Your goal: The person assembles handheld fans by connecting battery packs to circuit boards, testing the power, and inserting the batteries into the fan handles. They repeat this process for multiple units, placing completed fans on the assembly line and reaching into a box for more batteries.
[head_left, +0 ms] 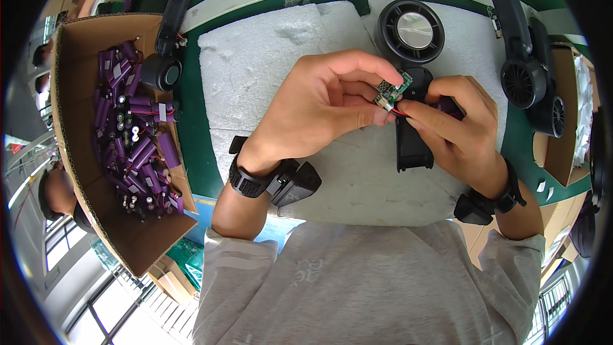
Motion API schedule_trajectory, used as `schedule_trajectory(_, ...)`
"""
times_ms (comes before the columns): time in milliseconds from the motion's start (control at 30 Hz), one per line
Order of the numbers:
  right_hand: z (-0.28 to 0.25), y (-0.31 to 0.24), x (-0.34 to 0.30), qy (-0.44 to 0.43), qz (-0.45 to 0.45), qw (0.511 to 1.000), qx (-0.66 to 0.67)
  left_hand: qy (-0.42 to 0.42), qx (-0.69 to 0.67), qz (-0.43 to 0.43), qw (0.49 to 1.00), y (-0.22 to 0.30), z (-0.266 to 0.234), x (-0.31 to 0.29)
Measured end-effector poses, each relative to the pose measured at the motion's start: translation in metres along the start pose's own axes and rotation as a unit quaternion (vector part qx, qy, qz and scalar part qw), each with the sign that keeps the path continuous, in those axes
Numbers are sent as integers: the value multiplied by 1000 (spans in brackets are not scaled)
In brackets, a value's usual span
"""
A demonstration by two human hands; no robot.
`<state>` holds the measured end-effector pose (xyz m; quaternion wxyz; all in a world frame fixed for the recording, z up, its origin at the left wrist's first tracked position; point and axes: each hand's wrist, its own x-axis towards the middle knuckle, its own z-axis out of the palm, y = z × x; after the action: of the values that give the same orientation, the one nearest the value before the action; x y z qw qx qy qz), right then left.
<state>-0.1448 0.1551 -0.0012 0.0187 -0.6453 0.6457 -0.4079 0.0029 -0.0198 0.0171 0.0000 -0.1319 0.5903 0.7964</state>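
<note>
My left hand (313,105) pinches a small green circuit board (405,81) between thumb and fingers. A white connector on the board's lower edge meets a red wire (398,112). The fingertips of my right hand (463,124) close on that wire beside the connector; whether the plug is fully seated I cannot tell. A purple battery cell (452,108) shows partly under my right fingers. Beneath both hands lies a black handheld fan, its round head (410,30) at the far side and its open handle (414,147) pointing toward me.
White foam sheets (274,45) cover the green table (191,115). At left stands a cardboard box (137,243) of purple battery cells (137,153). More black fans (518,80) lie at right, near another carton (554,147). A black fan (167,57) rests beside the left box.
</note>
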Motion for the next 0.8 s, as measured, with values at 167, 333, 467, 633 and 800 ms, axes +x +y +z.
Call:
schedule_trajectory(167,0,-1,0,-1,0,1000,-1,13,22,-1,1000,2,3,1)
schedule_trajectory(333,-1,-1,1,-4,5,1000,-3,15,37,9,999,2,3,0)
schedule_trajectory(467,-1,-1,1,-4,5,1000,-4,9,33,5,999,2,0,1)
schedule_trajectory(633,0,-1,0,-1,8,1000,-5,8,44,-8,999,2,-1,1)
schedule_trajectory(800,0,-2,0,0,9,1000,-6,14,61,-37,997,5,-1,1)
